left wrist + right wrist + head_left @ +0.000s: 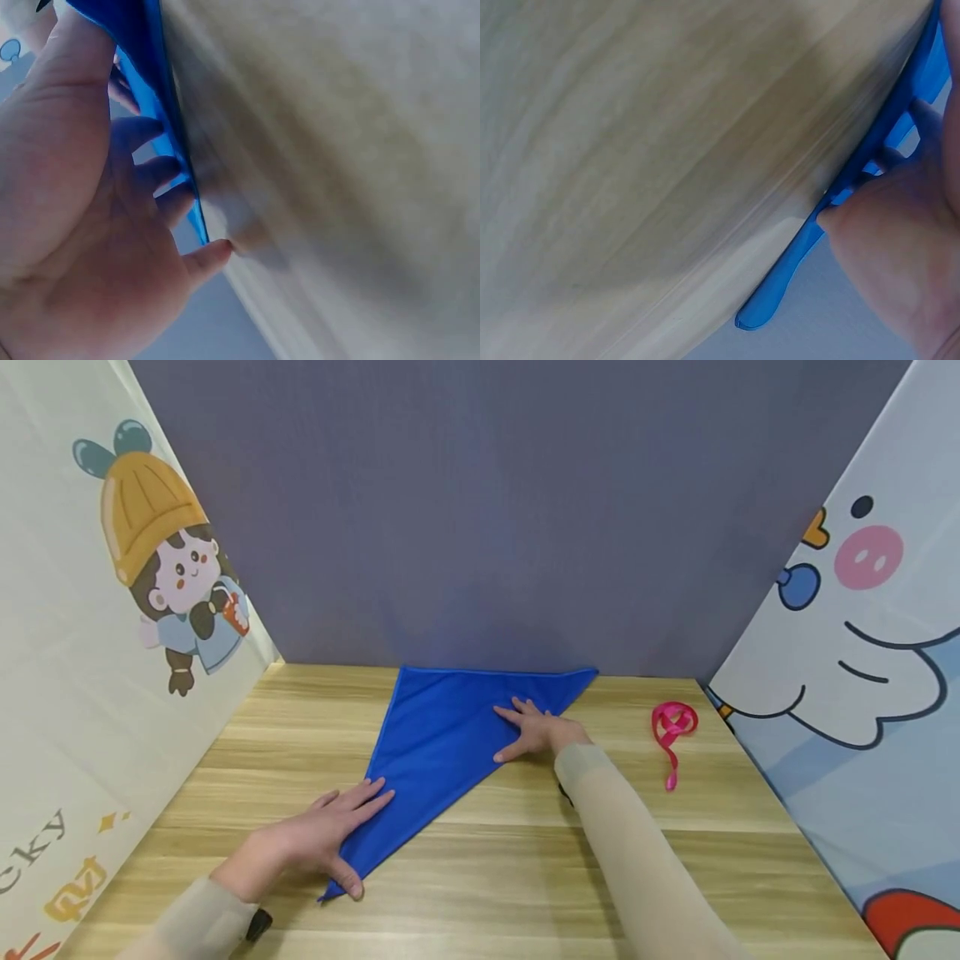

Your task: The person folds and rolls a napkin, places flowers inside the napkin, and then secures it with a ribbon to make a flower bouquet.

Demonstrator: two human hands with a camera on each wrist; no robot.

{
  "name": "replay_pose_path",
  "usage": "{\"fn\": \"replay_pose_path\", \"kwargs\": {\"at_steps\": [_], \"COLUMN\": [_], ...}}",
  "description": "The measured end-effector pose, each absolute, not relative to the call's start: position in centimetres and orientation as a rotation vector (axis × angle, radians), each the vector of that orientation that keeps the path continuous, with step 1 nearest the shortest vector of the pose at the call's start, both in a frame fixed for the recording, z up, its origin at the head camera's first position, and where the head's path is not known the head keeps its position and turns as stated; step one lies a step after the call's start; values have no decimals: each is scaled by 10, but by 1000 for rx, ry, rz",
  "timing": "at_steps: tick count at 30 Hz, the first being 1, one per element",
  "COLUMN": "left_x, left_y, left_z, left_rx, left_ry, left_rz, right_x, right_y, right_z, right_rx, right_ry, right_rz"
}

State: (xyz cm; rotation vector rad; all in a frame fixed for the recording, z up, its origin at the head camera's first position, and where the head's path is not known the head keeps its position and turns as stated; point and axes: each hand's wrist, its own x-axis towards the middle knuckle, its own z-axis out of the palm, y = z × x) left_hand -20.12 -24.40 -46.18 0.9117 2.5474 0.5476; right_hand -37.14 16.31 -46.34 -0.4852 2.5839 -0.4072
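1 blue cloth [438, 735], triangular in outline, laid on a wood-grain table [465, 893], far edge along a grey panel [525, 527]; 1 left hand [321, 835], fingers extended, grasping nothing, fingertips resting on the cloth by its nearest corner; 1 right hand [532, 732], fingers spread, likewise grasping nothing, resting on the cloth's right part; 1 pink ribbon [678, 723], loosely coiled, on the table, right of the cloth

Grey letters "cky" [33, 850] on left white wall [71, 710]; orange lettering [77, 891] illegible
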Motion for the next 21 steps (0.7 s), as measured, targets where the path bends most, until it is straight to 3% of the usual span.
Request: {"fn": "replay_pose_path", "kwargs": {"at_steps": [5,9,15,21], "left_x": [-212,-240,-284,-292], "left_y": [-237,-226,-209,-200], "left_z": [-446,-437,-450,-456], "left_rx": [912,972,997,905], "left_ry": [2583,2686,2657,2457], "left_rz": [504,479,524,488], "right_x": [-371,-372,-371,-370], "right_y": [163,164,165,164], "right_z": [-462,-463,-464,-462], "right_rx": [-475,-467,-466,-491], "right_ry": [2579,2588,2587,2585], "right_rz": [-414,-402,-405,-425]}}
